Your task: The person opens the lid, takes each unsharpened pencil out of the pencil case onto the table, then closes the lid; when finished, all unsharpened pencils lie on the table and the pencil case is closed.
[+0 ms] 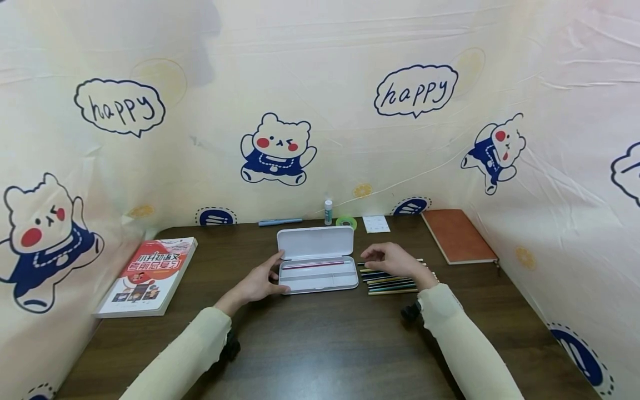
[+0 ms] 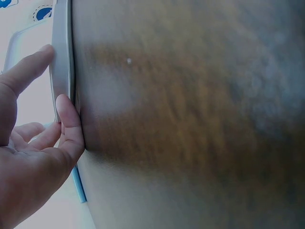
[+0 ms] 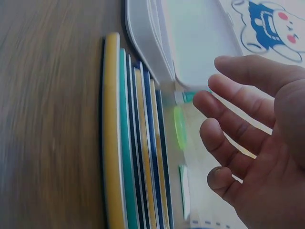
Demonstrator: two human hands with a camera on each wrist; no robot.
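Note:
In the head view a white pencil case (image 1: pixel 307 284) lies with its lid (image 1: pixel 315 243) raised at the back. A thin dark red pencil (image 1: pixel 314 266) lies along its rear part. My left hand (image 1: pixel 259 281) grips the case's left end, thumb at the front corner and fingers along the side. Several pencils (image 1: pixel 392 286) of different colours lie side by side to the right of the case. Over their far side hovers my right hand (image 1: pixel 392 259), fingers loosely bent; the right wrist view shows nothing in it.
A book (image 1: pixel 150 275) lies at the left, and a brown notebook (image 1: pixel 460 236) at the back right. Along the rear edge are a blue pen (image 1: pixel 280 221), a glue stick (image 1: pixel 328 212), green tape (image 1: pixel 346 222) and a white paper pad (image 1: pixel 376 224). Printed cloth surrounds the table.

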